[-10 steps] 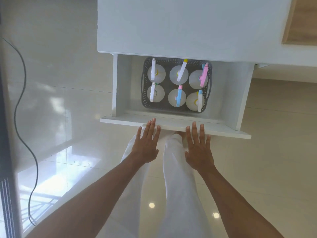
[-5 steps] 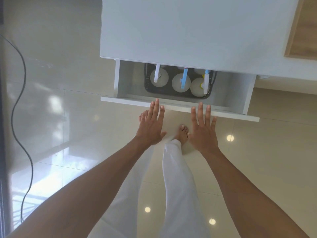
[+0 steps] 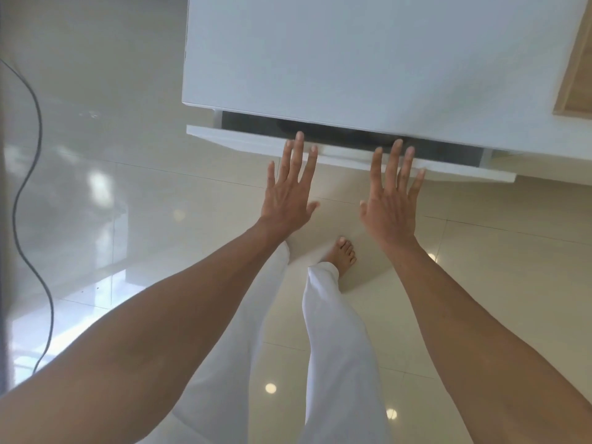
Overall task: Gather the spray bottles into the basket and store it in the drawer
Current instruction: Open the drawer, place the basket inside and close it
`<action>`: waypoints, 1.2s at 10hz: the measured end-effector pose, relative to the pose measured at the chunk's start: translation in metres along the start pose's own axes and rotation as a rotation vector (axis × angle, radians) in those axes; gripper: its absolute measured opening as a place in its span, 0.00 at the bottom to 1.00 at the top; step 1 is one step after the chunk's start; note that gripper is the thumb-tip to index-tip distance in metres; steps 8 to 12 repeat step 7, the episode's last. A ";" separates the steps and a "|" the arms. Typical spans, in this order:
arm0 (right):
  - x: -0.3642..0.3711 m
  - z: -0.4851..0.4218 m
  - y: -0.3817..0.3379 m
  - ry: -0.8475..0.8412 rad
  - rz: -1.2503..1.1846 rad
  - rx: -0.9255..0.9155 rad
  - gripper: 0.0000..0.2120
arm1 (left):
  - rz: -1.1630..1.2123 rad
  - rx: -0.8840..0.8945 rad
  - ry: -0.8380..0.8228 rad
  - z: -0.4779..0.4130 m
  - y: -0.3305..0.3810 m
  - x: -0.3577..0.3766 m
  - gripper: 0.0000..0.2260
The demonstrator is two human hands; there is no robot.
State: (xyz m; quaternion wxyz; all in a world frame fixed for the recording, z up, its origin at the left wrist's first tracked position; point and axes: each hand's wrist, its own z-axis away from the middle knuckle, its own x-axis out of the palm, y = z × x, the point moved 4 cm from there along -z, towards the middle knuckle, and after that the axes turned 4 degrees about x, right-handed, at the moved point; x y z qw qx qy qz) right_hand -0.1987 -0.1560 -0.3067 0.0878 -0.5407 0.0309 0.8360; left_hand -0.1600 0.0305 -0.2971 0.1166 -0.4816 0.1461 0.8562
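Note:
The white drawer (image 3: 243, 140) of the white cabinet (image 3: 368, 59) stands almost shut, with only a narrow dark gap (image 3: 346, 133) left along its top. The basket and the spray bottles are hidden inside. My left hand (image 3: 288, 193) is flat with fingers spread, its fingertips on the drawer front. My right hand (image 3: 392, 200) is also flat and spread, fingertips against the drawer front further right. Neither hand holds anything.
A glossy cream tiled floor (image 3: 128, 187) lies all around. A black cable (image 3: 28, 174) snakes down the left side. A wooden panel (image 3: 573, 75) shows at the upper right. My white trouser legs (image 3: 333, 347) and a bare foot (image 3: 342, 254) are below the hands.
The drawer has slid in from wide open to nearly shut, both hands pushing its front forward. The basket and bottles have gone out of sight under the cabinet top.

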 end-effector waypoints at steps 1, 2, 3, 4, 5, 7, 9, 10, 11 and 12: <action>-0.005 -0.017 -0.005 0.097 -0.002 0.007 0.48 | -0.007 -0.019 0.107 -0.014 0.007 -0.013 0.47; -0.010 -0.027 -0.009 0.110 -0.012 0.024 0.48 | -0.012 -0.002 0.107 -0.023 0.011 -0.020 0.46; -0.014 -0.031 -0.014 0.071 -0.026 0.051 0.49 | -0.027 0.009 0.062 -0.028 0.009 -0.026 0.46; -0.024 -0.023 -0.022 -0.007 -0.053 0.107 0.50 | -0.011 0.020 -0.022 -0.017 0.003 -0.035 0.45; -0.044 -0.016 -0.022 -0.073 -0.030 0.076 0.49 | 0.058 0.065 -0.056 -0.010 0.004 -0.055 0.44; -0.146 0.049 -0.030 -0.033 -0.112 0.159 0.36 | 0.296 0.050 -0.001 0.103 -0.040 -0.148 0.41; -0.146 0.049 -0.030 -0.033 -0.112 0.159 0.36 | 0.296 0.050 -0.001 0.103 -0.040 -0.148 0.41; -0.146 0.049 -0.030 -0.033 -0.112 0.159 0.36 | 0.296 0.050 -0.001 0.103 -0.040 -0.148 0.41; -0.146 0.049 -0.030 -0.033 -0.112 0.159 0.36 | 0.296 0.050 -0.001 0.103 -0.040 -0.148 0.41; -0.146 0.049 -0.030 -0.033 -0.112 0.159 0.36 | 0.296 0.050 -0.001 0.103 -0.040 -0.148 0.41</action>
